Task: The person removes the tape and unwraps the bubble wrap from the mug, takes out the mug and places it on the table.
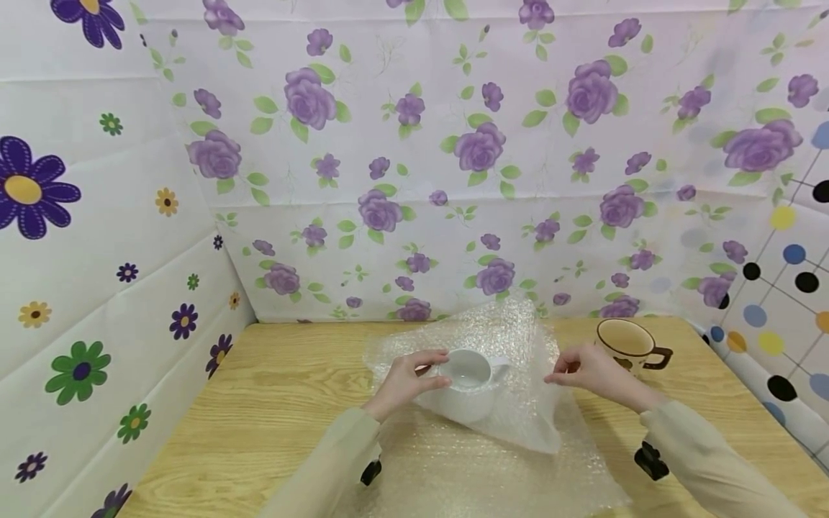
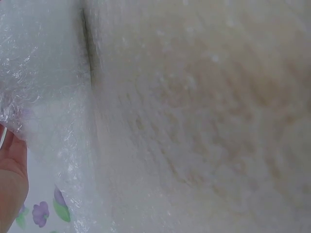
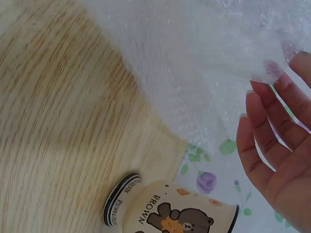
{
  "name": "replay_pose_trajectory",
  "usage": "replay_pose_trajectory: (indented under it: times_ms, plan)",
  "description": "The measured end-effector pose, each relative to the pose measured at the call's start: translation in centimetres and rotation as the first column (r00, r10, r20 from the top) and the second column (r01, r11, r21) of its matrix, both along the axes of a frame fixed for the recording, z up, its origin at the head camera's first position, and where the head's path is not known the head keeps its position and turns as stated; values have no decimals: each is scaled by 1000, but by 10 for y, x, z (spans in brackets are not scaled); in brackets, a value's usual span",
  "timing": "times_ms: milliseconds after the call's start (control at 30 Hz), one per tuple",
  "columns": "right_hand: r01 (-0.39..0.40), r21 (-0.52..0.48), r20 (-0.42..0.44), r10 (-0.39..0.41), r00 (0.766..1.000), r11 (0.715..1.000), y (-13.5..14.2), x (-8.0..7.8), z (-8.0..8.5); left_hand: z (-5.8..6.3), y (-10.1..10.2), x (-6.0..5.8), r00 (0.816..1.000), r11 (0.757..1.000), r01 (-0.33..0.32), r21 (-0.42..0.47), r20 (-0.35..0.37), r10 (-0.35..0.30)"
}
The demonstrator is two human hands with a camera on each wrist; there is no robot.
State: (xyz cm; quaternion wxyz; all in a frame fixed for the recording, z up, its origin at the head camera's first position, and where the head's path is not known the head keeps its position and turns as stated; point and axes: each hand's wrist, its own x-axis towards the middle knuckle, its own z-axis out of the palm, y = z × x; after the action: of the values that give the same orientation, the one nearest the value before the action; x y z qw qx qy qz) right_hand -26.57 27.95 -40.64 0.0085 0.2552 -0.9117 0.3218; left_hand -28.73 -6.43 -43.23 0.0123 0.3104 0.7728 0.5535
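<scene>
A white mug, its mouth up and handle to the right, stands on a sheet of bubble wrap. Part of the sheet is folded up around the mug's lower front. My left hand holds the mug's left side, thumb in front and fingers at the rim. On the right, my right hand pinches the raised edge of the bubble wrap between thumb and fingertips. The right wrist view shows that hand's fingers spread beside the film. Bubble wrap fills most of the left wrist view.
A cream mug with a brown rim and handle stands behind my right hand; its bear print shows in the right wrist view. The wooden table is bounded by a flowered curtain behind and patterned sheets at both sides.
</scene>
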Motion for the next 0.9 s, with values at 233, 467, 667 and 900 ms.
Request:
replay_pose_trajectory:
  times_ms: [233, 467, 667, 900]
  plan:
    - [-86, 20, 82, 85, 993, 996, 10, 1, 3, 5, 1, 4, 1000, 1000, 5, 11, 26, -5]
    - [-149, 16, 204, 143, 969, 989, 23, -2, 6, 19, 1, 14, 999, 1000, 16, 11, 37, -16]
    - [-168, 36, 277, 151, 949, 985, 29, 0, 7, 20, 1, 15, 1000, 1000, 10, 12, 30, -10]
    - [-91, 135, 368, 35, 929, 987, 30, 8, 4, 8, 1, 6, 1000, 1000, 5, 9, 20, -5]
